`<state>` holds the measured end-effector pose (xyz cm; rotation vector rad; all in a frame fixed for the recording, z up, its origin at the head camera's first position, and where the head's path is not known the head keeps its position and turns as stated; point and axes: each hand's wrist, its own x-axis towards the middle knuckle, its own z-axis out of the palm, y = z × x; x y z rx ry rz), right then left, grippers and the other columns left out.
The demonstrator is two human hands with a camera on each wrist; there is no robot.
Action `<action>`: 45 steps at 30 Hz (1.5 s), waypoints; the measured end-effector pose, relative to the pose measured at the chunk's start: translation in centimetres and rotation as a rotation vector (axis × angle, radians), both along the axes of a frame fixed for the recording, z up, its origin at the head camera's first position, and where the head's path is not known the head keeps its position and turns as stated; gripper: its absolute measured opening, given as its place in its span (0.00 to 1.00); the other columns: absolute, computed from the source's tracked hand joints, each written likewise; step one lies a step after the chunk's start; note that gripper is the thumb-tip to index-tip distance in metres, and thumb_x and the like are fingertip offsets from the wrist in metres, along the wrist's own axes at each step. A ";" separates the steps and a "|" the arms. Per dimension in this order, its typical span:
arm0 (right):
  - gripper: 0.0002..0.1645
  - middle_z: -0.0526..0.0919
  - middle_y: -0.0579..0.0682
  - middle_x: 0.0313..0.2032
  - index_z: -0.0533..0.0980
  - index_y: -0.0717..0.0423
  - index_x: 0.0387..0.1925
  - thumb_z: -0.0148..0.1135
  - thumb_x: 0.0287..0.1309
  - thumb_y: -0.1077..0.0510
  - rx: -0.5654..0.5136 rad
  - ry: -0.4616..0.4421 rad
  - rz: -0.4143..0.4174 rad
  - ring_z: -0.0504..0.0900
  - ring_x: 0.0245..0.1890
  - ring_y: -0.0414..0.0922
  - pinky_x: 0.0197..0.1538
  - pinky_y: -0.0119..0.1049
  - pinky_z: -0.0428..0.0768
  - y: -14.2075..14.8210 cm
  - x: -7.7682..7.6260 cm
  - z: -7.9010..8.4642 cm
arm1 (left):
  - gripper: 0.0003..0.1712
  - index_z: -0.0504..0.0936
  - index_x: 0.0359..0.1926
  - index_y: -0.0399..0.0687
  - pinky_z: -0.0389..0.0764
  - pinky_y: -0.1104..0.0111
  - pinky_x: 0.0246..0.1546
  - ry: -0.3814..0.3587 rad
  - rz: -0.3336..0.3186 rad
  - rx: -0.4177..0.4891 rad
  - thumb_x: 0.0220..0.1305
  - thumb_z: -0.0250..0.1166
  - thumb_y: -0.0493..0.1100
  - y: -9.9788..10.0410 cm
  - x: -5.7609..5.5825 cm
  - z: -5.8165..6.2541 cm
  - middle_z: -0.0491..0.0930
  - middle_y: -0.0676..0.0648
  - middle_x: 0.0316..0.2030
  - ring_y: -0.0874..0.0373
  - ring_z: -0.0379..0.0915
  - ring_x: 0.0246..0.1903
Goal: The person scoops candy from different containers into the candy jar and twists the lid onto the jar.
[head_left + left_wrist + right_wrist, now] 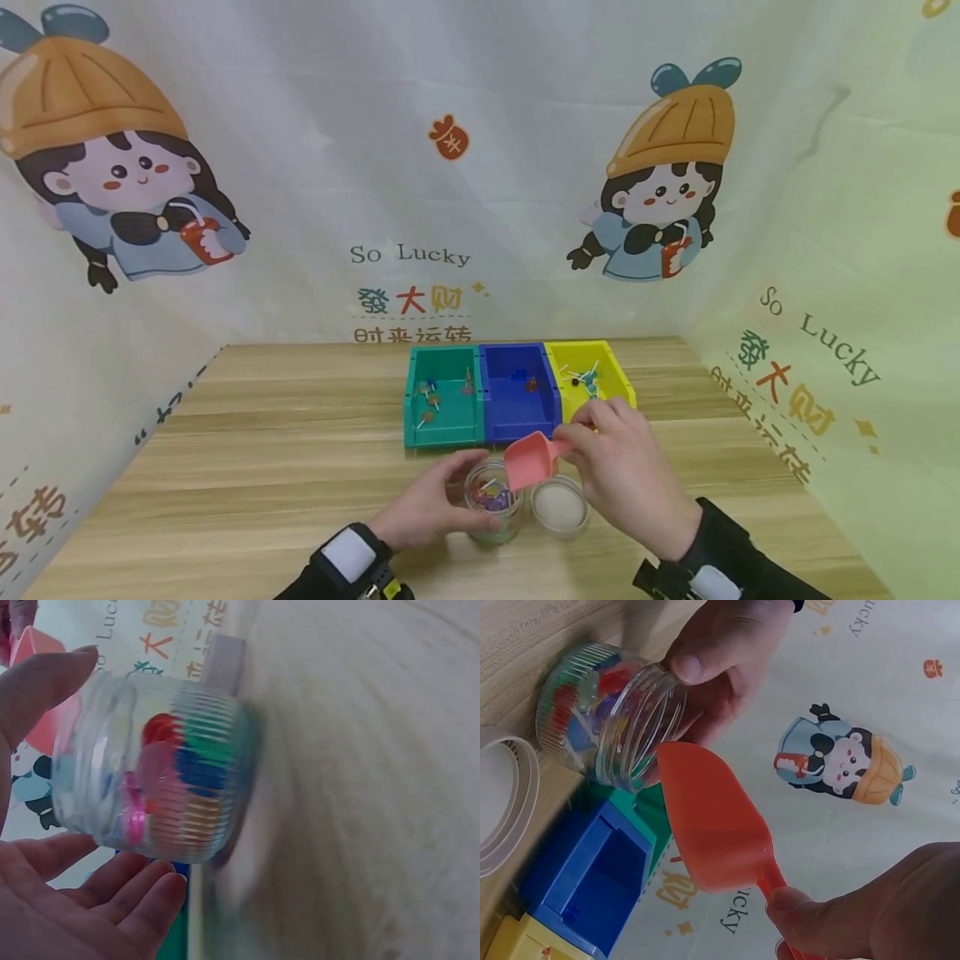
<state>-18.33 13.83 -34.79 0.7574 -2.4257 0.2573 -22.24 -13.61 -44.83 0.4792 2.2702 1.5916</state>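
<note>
My left hand (431, 506) holds a clear jar (502, 527) with a ribbed lower wall, thumb on one side and fingers on the other. Small colourful pieces (202, 766), red, green, blue and pink, lie inside it; a few thin white stems show. My right hand (630, 471) pinches the handle of a coral-pink scoop (709, 817). The scoop's front edge is at the jar's open mouth, tilted towards it; from the right wrist view I see no pieces in the scoop. To the jar's right lies a round whitish lid (560, 507) on the table.
Behind the jar stand three joined bins: green (459, 427), blue (519, 419) and yellow (617, 379), each with small pieces inside. They rest on a wood-grain table (262, 450). A printed cloth (525, 208) rises behind and along both sides.
</note>
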 end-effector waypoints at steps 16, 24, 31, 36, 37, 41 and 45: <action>0.12 0.82 0.48 0.37 0.91 0.54 0.43 0.84 0.58 0.59 -0.113 0.031 -0.034 0.76 0.42 0.49 0.45 0.44 0.71 0.5 -0.4 0.8 | 0.35 0.73 0.78 0.43 0.77 0.44 0.75 0.198 0.245 0.068 0.78 0.70 0.50 -1.6 -1.5 3.2 0.76 0.38 0.76 0.39 0.73 0.75; 0.12 0.83 0.52 0.36 0.90 0.58 0.46 0.81 0.62 0.59 -0.224 0.009 -0.091 0.78 0.43 0.54 0.50 0.51 0.73 1.6 -1.3 1.9 | 0.30 0.75 0.78 0.48 0.81 0.59 0.62 0.265 0.485 0.025 0.84 0.62 0.53 -3.2 -3.0 3.9 0.80 0.41 0.70 0.46 0.78 0.66; 0.14 0.85 0.58 0.39 0.89 0.63 0.48 0.80 0.63 0.62 -0.309 0.008 -0.156 0.77 0.44 0.58 0.54 0.58 0.73 2.8 -2.2 2.6 | 0.33 0.68 0.82 0.42 0.77 0.67 0.53 0.231 0.636 0.039 0.86 0.57 0.51 -4.7 -4.6 3.5 0.77 0.34 0.67 0.44 0.77 0.60; 0.15 0.84 0.60 0.40 0.88 0.66 0.51 0.77 0.66 0.62 -0.340 -0.002 -0.208 0.76 0.45 0.59 0.54 0.58 0.72 3.7 -3.0 2.5 | 0.33 0.68 0.81 0.40 0.79 0.62 0.54 0.202 0.661 0.002 0.85 0.55 0.50 -5.2 -5.7 2.9 0.77 0.33 0.66 0.42 0.77 0.61; 0.16 0.84 0.61 0.40 0.88 0.66 0.52 0.76 0.67 0.62 -0.345 -0.005 -0.217 0.75 0.45 0.59 0.54 0.58 0.71 3.9 -3.2 2.4 | 0.33 0.68 0.81 0.39 0.79 0.60 0.56 0.196 0.662 -0.003 0.85 0.55 0.51 -5.2 -5.9 2.8 0.77 0.32 0.66 0.41 0.77 0.62; 0.16 0.84 0.63 0.41 0.88 0.68 0.53 0.75 0.68 0.61 -0.367 -0.016 -0.244 0.75 0.44 0.60 0.52 0.57 0.71 4.4 -3.9 2.2 | 0.33 0.68 0.80 0.35 0.80 0.49 0.64 0.170 0.668 -0.039 0.86 0.53 0.50 -5.2 -6.7 2.5 0.77 0.28 0.67 0.36 0.76 0.66; 0.17 0.84 0.64 0.41 0.87 0.68 0.54 0.73 0.70 0.60 -0.379 -0.038 -0.276 0.75 0.44 0.61 0.53 0.58 0.70 4.9 -4.7 2.0 | 0.33 0.68 0.80 0.33 0.79 0.43 0.68 0.144 0.652 -0.074 0.87 0.51 0.50 -5.1 -7.5 2.1 0.77 0.27 0.69 0.35 0.75 0.69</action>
